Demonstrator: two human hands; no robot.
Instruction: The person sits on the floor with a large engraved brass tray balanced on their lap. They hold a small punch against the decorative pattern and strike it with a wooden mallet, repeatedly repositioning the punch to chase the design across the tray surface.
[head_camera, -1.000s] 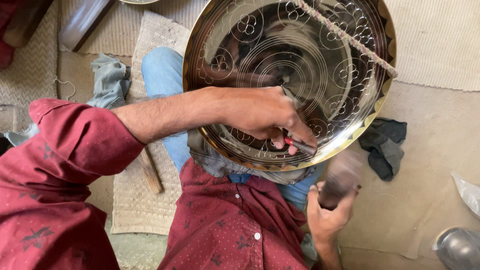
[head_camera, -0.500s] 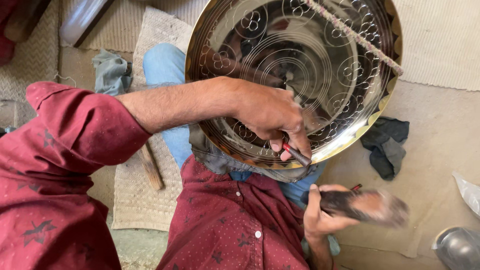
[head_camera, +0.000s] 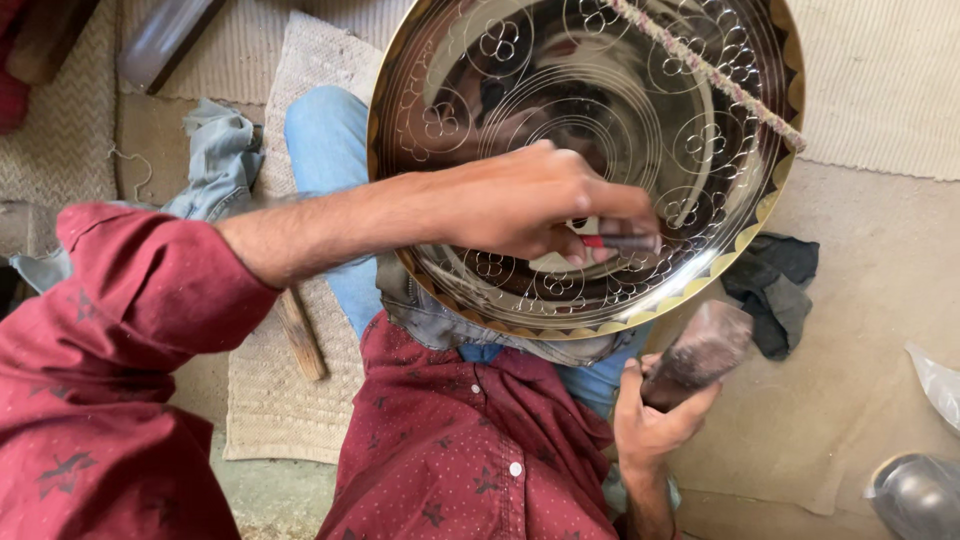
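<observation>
Two hands work one engraved brass tray.
Left hand pinches a thin tool against the tray; right hand is closed around a dark mallet.

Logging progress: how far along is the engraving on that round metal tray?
Done: concentric rings and flower motifs already cover much of the shiny round brass tray. In hand: the left hand presses a thin red-tipped chisel near the lower rim; the right hand holds a blurred hammer. Left: cannot tell exactly.
</observation>
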